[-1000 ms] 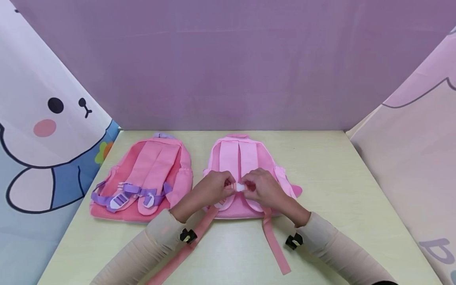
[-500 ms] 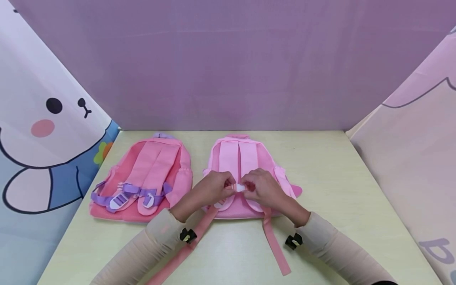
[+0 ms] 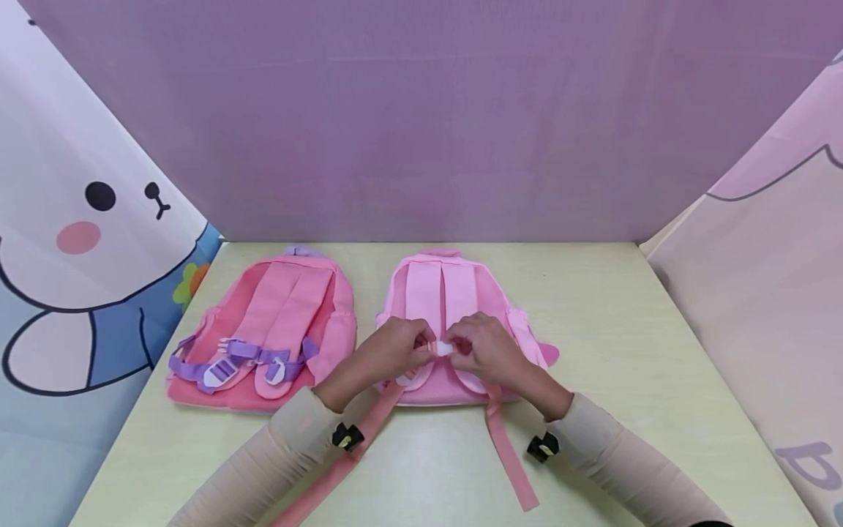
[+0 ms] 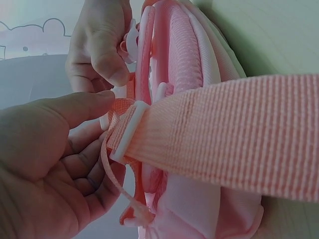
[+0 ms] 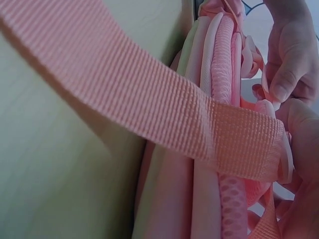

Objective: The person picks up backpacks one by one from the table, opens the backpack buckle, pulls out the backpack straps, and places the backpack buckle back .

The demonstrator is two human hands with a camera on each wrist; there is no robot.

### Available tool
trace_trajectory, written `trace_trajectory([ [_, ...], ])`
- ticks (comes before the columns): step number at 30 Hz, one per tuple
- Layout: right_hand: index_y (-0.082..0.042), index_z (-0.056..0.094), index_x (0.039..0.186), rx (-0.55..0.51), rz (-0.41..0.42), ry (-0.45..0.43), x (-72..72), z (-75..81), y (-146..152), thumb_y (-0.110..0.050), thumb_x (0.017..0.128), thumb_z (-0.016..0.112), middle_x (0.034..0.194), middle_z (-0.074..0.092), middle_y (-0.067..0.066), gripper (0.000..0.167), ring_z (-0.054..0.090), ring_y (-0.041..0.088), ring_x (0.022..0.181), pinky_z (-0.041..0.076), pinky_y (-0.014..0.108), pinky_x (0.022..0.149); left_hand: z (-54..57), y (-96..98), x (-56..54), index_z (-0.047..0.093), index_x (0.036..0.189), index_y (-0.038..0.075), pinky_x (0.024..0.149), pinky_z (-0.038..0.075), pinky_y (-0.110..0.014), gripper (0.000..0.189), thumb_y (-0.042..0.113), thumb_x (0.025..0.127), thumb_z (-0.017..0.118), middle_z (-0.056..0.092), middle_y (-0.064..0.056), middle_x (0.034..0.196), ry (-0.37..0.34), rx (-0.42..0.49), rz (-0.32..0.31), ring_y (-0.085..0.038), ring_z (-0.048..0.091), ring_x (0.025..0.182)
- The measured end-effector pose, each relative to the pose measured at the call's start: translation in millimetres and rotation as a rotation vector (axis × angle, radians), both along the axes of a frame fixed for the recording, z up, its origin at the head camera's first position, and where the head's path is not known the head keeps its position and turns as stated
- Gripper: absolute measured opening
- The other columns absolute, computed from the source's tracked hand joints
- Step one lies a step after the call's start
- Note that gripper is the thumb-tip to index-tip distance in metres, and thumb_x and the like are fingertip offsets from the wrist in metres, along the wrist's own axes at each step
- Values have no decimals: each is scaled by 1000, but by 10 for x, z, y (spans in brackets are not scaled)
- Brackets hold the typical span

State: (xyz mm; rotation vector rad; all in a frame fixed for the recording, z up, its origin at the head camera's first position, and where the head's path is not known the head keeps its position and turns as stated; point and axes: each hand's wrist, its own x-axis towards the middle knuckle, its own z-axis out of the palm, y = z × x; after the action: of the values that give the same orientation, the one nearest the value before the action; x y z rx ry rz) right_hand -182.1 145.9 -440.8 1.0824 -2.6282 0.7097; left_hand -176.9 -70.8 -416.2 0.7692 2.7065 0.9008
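A light pink backpack (image 3: 459,285) lies straps-up on the table, both hands over its lower half. Between the hands sits a small white buckle (image 3: 444,348) on a peach strap across the shoulder straps. My left hand (image 3: 390,350) pinches the buckle's left end, where the strap meets it. On the other end my right hand (image 3: 489,348) pinches with thumb and fingers. The two halves look joined, though fingertips hide part of them. In the left wrist view, a peach webbing strap (image 4: 239,134) passes in front of the left hand. Similar webbing (image 5: 149,99) crosses the right wrist view.
Left of these hands lies a coral backpack (image 3: 263,307) with purple straps, also straps-up. Two loose peach webbing tails (image 3: 510,457) run from the light pink backpack toward the table's front. A purple panel (image 3: 421,124) stands behind the pale table (image 3: 593,307), with printed panels at both sides.
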Motion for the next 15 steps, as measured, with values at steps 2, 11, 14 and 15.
trace_trajectory([
  [2, -14, 74, 89, -3, 3, 5, -1, -8, 2, -10, 75, 75, 70, 62, -7, 15, 55, 10, 72, 49, 31, 77, -4, -1, -2, 70, 105, 5, 54, 49, -18, 18, 17, 91, 74, 67, 0, 79, 2, 0, -3, -3, 56, 57],
  [11, -13, 74, 90, -6, -4, 29, 11, 0, -7, -11, 75, 76, 71, 64, -5, 14, 56, 12, 71, 49, 31, 75, -12, 4, -6, 71, 104, 5, 56, 49, -18, 19, 18, 91, 74, 68, 1, 79, 20, -8, 6, -4, 56, 60],
  [14, -13, 74, 89, -13, 0, 34, 10, 1, -9, -10, 75, 76, 71, 64, -4, 15, 55, 12, 70, 49, 31, 74, -5, 6, -2, 71, 104, 5, 56, 49, -18, 19, 18, 91, 74, 68, 0, 79, 12, -5, 7, -4, 56, 60],
  [15, -12, 74, 89, -15, 2, 36, 10, 2, -10, -10, 75, 76, 71, 63, -4, 14, 55, 12, 70, 48, 31, 74, -3, 7, -2, 71, 104, 5, 56, 49, -18, 18, 17, 91, 74, 68, 0, 80, 11, -3, 6, -4, 56, 60],
])
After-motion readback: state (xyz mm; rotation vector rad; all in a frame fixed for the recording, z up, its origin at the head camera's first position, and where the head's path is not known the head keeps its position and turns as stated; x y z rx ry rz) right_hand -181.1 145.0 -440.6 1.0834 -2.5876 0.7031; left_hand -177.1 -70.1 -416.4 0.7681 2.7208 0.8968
